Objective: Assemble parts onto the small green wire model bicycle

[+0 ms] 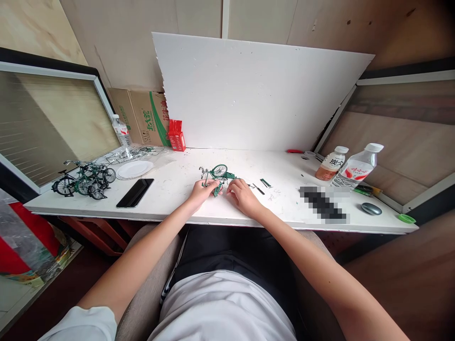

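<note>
White desk [170,189] is spanning the view, w/ a pixelated dark patch [323,203] hiding sth on its R side. L hand [203,193] is gripping a green bike [219,171] at the desk's front middle, fingers covering part of it; R hand [243,197] is curling just beside it, can't tell if it's pinching anything. Tiny green bits [265,183] are lying nearby, too small to ID.

White shirt [227,308], black bottoms [231,248]
</note>
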A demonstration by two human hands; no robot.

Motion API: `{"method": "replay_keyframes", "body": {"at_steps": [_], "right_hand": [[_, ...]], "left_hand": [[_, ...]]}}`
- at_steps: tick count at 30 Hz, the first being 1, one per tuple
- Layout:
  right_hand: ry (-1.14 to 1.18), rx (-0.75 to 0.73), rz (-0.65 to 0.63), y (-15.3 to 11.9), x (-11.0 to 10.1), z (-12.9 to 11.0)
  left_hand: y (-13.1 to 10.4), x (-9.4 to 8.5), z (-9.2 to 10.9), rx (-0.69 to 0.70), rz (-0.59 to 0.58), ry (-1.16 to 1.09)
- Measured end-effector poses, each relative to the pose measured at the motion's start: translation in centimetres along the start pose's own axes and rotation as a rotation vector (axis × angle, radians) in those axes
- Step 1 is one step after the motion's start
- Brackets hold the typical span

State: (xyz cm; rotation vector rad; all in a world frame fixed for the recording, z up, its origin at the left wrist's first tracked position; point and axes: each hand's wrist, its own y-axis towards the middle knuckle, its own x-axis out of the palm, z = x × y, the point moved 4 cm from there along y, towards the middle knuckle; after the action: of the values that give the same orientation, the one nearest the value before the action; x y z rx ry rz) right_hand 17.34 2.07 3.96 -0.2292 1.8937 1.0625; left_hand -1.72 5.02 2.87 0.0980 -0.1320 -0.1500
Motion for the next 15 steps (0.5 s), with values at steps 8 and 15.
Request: {"method": "replay_keyframes", "body": {"at_steps": [8, 15], "right_hand": [[0.100, 0.047, 0.240, 0.3, -1.3, -1.7], [0.171, 0.084, 0.286, 0.4, -1.1, -1.8]], "left_hand": [[-1.6, 2.4, 1.0, -0.079, -0.135, -0.172], [-2.3, 3.7, 0.2, -0.082, -0.219, -0.166]]}}
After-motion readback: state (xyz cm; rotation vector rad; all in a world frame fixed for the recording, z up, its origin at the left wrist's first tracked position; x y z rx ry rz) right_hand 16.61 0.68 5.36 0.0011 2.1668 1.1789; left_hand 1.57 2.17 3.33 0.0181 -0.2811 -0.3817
